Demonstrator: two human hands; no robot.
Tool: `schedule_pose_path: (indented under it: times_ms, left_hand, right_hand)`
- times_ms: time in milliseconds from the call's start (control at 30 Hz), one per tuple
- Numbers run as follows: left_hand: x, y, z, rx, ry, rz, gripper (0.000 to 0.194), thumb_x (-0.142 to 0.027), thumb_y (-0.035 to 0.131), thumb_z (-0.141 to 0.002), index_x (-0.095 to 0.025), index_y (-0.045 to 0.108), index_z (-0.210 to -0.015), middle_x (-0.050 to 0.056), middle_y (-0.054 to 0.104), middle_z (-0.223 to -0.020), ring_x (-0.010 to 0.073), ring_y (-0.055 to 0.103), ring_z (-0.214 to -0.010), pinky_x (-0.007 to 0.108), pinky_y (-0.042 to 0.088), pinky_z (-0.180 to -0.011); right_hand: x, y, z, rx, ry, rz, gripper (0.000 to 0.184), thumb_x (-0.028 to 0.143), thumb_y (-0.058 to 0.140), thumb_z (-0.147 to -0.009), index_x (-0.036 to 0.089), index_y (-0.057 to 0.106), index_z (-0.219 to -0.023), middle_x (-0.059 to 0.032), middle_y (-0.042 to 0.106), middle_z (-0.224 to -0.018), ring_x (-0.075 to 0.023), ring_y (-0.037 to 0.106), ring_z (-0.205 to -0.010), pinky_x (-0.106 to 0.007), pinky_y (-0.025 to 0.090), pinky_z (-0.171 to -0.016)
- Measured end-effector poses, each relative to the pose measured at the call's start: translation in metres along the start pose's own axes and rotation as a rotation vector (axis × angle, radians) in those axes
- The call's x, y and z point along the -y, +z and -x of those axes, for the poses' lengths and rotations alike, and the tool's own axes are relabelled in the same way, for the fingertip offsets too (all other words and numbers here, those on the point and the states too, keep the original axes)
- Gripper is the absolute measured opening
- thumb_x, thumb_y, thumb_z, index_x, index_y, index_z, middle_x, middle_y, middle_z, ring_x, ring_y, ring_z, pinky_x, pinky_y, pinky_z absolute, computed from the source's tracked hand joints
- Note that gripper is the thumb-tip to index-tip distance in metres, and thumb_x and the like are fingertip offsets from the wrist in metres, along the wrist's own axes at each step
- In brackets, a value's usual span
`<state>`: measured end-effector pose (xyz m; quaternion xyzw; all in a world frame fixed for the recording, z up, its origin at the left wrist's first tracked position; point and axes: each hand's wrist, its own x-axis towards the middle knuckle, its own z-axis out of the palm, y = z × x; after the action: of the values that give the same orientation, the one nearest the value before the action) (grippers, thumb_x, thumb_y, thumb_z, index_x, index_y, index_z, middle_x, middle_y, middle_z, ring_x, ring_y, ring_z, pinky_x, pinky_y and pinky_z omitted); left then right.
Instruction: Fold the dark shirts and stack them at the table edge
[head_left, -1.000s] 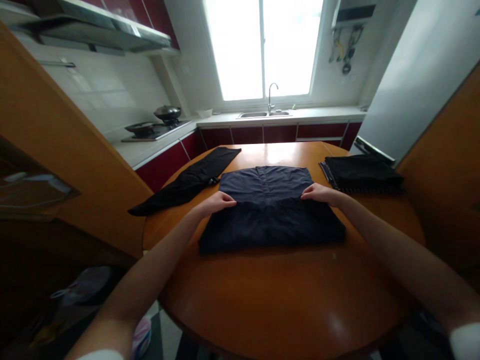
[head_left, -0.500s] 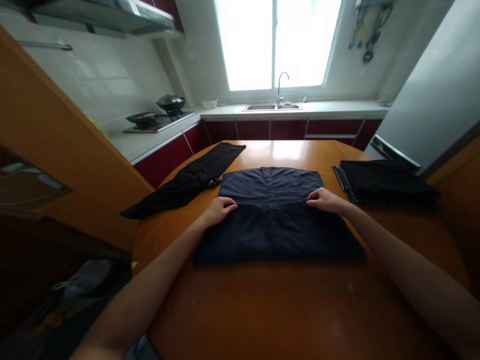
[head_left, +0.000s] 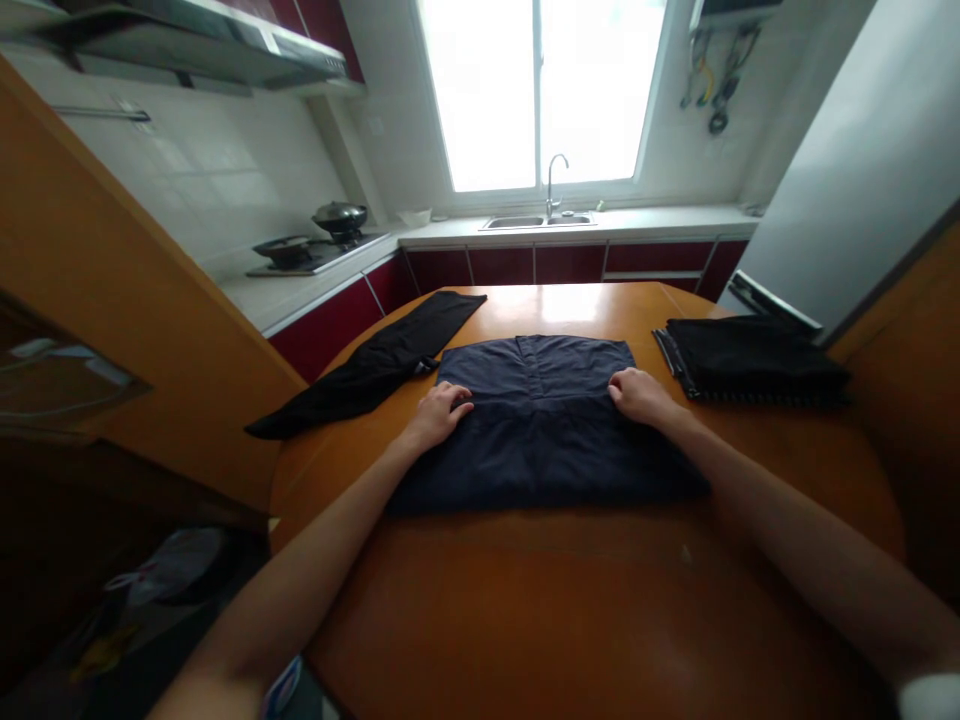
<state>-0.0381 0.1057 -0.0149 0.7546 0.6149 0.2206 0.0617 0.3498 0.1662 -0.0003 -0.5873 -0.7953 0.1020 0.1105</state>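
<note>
A dark navy garment [head_left: 540, 450] lies folded on the wooden table in front of me, with a stitched strip down the middle of its far part. A crosswise fold edge runs between my two hands; its exact kind of clothing I cannot make out. My left hand [head_left: 441, 413] rests at the left side of this fold, its thumb and fingers apart. On the right side, my right hand [head_left: 639, 396] touches the cloth with bent fingers, a small gap showing between thumb and forefinger.
A long black garment [head_left: 375, 360] lies slantwise at the table's left. Folded black clothes [head_left: 750, 360] are stacked at the right. The wooden table [head_left: 525, 600] has a rounded edge. Behind it are a counter with a sink [head_left: 517, 222], a stove [head_left: 315, 262] and a fridge [head_left: 832, 180].
Both hands have loosened from a pinch on the fold, the left more plainly, and remain beside it. The view has shifted slightly; the garment lies much as before.
</note>
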Motion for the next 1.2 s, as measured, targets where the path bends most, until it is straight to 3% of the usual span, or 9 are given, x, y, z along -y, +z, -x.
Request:
schedule_pose_path:
  times_ms: [100, 200, 300, 533, 733, 867, 1000, 1100, 1200]
  left_hand:
    - [-0.038, 0.0, 0.012, 0.038, 0.167, -0.075, 0.048, -0.039, 0.045, -0.1, -0.017, 0.055, -0.141, 0.014, 0.058, -0.143, 0.0262, 0.052, -0.134, 0.042, 0.041, -0.112]
    - [-0.083, 0.02, 0.028, 0.152, 0.32, -0.124, 0.054, -0.036, 0.032, -0.105, -0.016, 0.038, -0.155, 0.012, 0.039, -0.161, 0.0236, 0.032, -0.15, 0.043, 0.027, -0.122]
    - [-0.104, 0.043, 0.037, 0.237, 0.295, -0.207, 0.058, -0.038, 0.028, -0.106, -0.016, 0.028, -0.16, 0.011, 0.026, -0.166, 0.0248, 0.019, -0.155, 0.051, 0.017, -0.124]
    - [-0.038, 0.027, 0.044, 0.247, 0.058, -0.268, 0.068, -0.056, 0.026, -0.104, -0.021, 0.023, -0.162, 0.008, 0.017, -0.169, 0.0266, 0.014, -0.156, 0.051, 0.015, -0.124]
    - [0.005, -0.007, 0.058, 0.217, -0.139, -0.224, 0.064, -0.049, 0.025, -0.105, -0.015, 0.032, -0.159, 0.014, 0.026, -0.165, 0.029, 0.019, -0.155, 0.059, 0.017, -0.123]
    - [-0.008, -0.036, 0.103, 0.108, 0.144, -0.08, 0.061, -0.047, 0.037, -0.104, -0.017, 0.036, -0.157, 0.014, 0.032, -0.164, 0.0263, 0.027, -0.153, 0.05, 0.027, -0.123]
    - [-0.024, -0.053, 0.154, 0.221, 0.358, -0.068, 0.058, -0.03, 0.054, -0.098, -0.031, 0.041, -0.155, 0.006, 0.045, -0.158, 0.0242, 0.04, -0.147, 0.048, 0.033, -0.122]
    - [-0.019, -0.051, 0.164, 0.215, 0.381, -0.088, 0.057, -0.012, 0.042, -0.097, -0.032, 0.048, -0.15, 0.002, 0.052, -0.153, 0.0199, 0.049, -0.141, 0.043, 0.039, -0.119]
    - [-0.008, -0.045, 0.159, 0.168, 0.383, -0.103, 0.06, -0.005, 0.036, -0.093, -0.028, 0.053, -0.147, 0.003, 0.055, -0.15, 0.0181, 0.052, -0.138, 0.04, 0.043, -0.117]
  right_hand:
    - [0.04, 0.013, 0.031, -0.166, -0.162, 0.06, 0.044, 0.026, 0.038, -0.099, 0.009, 0.064, -0.129, -0.0213, 0.061, -0.137, -0.0305, 0.056, -0.128, -0.041, 0.042, -0.107]
    - [0.083, 0.039, 0.059, -0.125, -0.394, 0.027, 0.058, 0.027, 0.033, -0.099, 0.007, 0.04, -0.154, -0.0164, 0.038, -0.161, -0.0274, 0.031, -0.15, -0.043, 0.026, -0.121]
    - [0.099, 0.061, 0.067, -0.006, -0.417, 0.026, 0.064, 0.037, 0.031, -0.101, 0.009, 0.029, -0.159, -0.0135, 0.024, -0.167, -0.0264, 0.019, -0.155, -0.05, 0.016, -0.124]
    - [0.019, 0.053, 0.043, 0.06, -0.17, 0.095, 0.074, 0.059, 0.026, -0.101, 0.017, 0.026, -0.161, -0.009, 0.018, -0.168, -0.0239, 0.012, -0.156, -0.051, 0.009, -0.125]
    - [-0.041, 0.031, 0.046, -0.021, 0.019, 0.104, 0.067, 0.05, 0.027, -0.103, 0.012, 0.035, -0.157, -0.0149, 0.026, -0.166, -0.0274, 0.018, -0.155, -0.055, 0.016, -0.123]
    - [-0.048, 0.014, 0.091, -0.252, -0.175, -0.009, 0.058, 0.044, 0.036, -0.103, 0.015, 0.045, -0.151, -0.0169, 0.039, -0.16, -0.0293, 0.029, -0.151, -0.056, 0.025, -0.121]
    - [-0.043, 0.01, 0.151, -0.188, -0.558, -0.089, 0.051, 0.029, 0.054, -0.094, 0.027, 0.054, -0.146, -0.0097, 0.05, -0.153, -0.0282, 0.043, -0.143, -0.052, 0.036, -0.117]
    - [-0.042, 0.013, 0.171, -0.2, -0.57, -0.031, 0.043, 0.013, 0.052, -0.089, 0.026, 0.068, -0.126, -0.0099, 0.067, -0.125, -0.0273, 0.061, -0.117, -0.048, 0.049, -0.103]
    - [-0.044, 0.012, 0.172, -0.195, -0.537, 0.034, 0.033, 0.009, 0.05, -0.088, 0.021, 0.073, -0.108, -0.0108, 0.068, -0.103, -0.026, 0.062, -0.096, -0.043, 0.053, -0.089]
